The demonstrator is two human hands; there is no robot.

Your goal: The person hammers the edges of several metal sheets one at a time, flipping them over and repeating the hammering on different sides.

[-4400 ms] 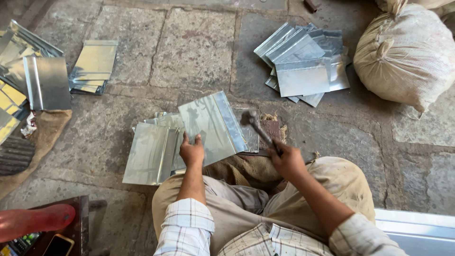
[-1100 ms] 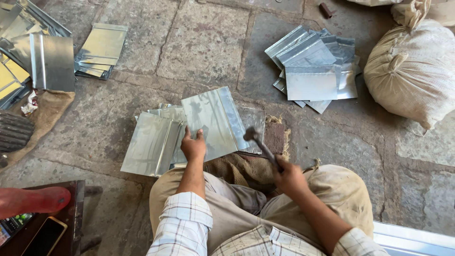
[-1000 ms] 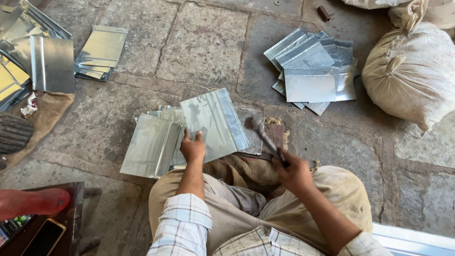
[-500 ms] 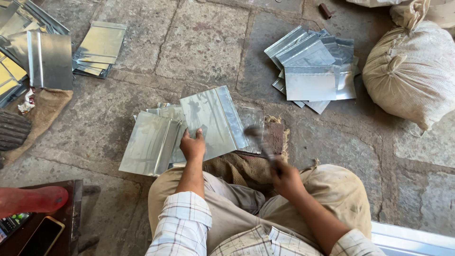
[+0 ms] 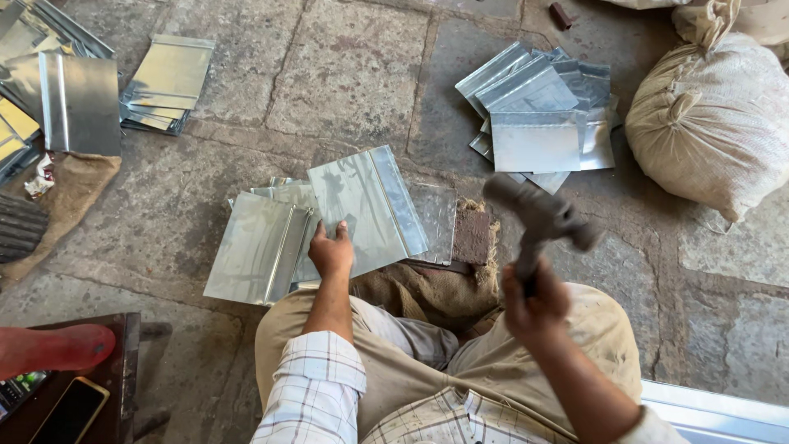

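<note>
On the stone floor (image 5: 345,74), just ahead of the seated person's knees, the left hand (image 5: 331,253) lay flat on the top metal sheet (image 5: 366,205), fingers (image 5: 341,233) pressed together and holding it down over a loose heap of similar sheets (image 5: 251,251). Half a second before, the hammer (image 5: 538,218) had been low beside the sheet's right edge; now the right hand (image 5: 534,308) had swung it up and back, its head blurred, with the fingers wrapped tight round the handle. That lift suggested another blow on the folded edge was being prepared, so the flattening looked unfinished. Beyond the right fingers lay a second stack of sheets (image 5: 538,115) and a tied sack (image 5: 711,115). Far to the left of the left fingers sat more folded sheets (image 5: 164,82).
</note>
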